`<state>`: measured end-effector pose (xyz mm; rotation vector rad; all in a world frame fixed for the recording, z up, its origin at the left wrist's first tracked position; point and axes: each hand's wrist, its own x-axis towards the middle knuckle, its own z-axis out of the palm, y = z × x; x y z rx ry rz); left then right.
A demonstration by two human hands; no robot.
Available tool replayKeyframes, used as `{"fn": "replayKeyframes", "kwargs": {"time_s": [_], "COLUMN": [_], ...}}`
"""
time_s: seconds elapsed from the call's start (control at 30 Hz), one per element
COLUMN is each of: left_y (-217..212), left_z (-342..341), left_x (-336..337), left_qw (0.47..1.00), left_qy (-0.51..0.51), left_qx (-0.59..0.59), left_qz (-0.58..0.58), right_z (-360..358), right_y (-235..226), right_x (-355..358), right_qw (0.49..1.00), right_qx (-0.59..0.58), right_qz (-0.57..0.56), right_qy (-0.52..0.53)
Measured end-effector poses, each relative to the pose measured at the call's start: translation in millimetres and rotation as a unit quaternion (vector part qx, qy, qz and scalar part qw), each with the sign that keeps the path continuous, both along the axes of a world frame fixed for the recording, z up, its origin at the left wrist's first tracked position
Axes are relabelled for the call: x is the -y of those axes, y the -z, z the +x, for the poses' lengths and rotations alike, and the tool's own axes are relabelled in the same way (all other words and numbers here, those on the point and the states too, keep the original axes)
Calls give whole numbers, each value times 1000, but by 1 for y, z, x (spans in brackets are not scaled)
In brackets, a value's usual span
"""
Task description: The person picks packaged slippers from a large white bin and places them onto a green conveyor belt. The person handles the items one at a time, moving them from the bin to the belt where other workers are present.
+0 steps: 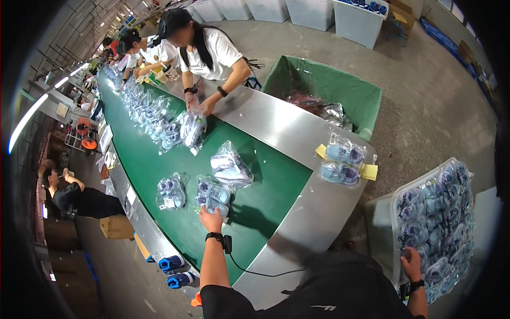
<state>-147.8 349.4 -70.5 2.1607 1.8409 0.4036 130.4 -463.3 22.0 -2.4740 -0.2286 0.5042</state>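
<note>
My left hand (211, 218) is closed on the near edge of a clear-bagged pair of light blue shoes (213, 192) lying on the green conveyor belt (260, 212). Beside it on the belt lie another bagged pair (171, 192) to the left and a bagged pair (231, 166) just beyond. My right hand (411, 266) is low on the right, at the near-left side of a translucent bin (383, 234) heaped with bagged shoes (436, 223). Its fingers are loosely curled and apart, with nothing visible in them.
A bagged pair (341, 164) with yellow paper sits on the metal edge (297, 234). Beyond stands a green bin (324, 80) holding plastic. A co-worker (207, 58) handles a bagged pair (192, 127) across the belt, near many more. Dark blue shoes (178, 271) rest at the left edge.
</note>
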Motion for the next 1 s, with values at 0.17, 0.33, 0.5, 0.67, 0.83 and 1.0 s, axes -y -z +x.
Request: {"fn": "replayKeyframes", "kwargs": {"time_s": [0.17,0.33,0.5,0.67,0.83,1.0], "left_y": [10,18,15,-4,15,56], "left_z": [15,38,28,-6,-29,-19], "left_x": [-23,-28,0,47,110,144], "left_qw": [999,997,981,949,980,978], "left_qy": [46,69,161,304,134,-177], "left_qx": [14,-2,104,84,141,80], "left_qz": [-23,-33,-14,6,40,-82], "right_z": [-21,-19,-6,0,-4,-10], "right_y": [-6,-17,-17,-8,-1,9], "right_x": [-21,-41,-50,-56,-59,-60], "right_qw": [997,989,989,989,989,990], "right_qx": [-50,-107,-117,-107,-110,-101], "right_qz": [-41,-56,-57,-74,-47,-27], "right_qy": [-43,-81,-75,-66,-84,-91]}}
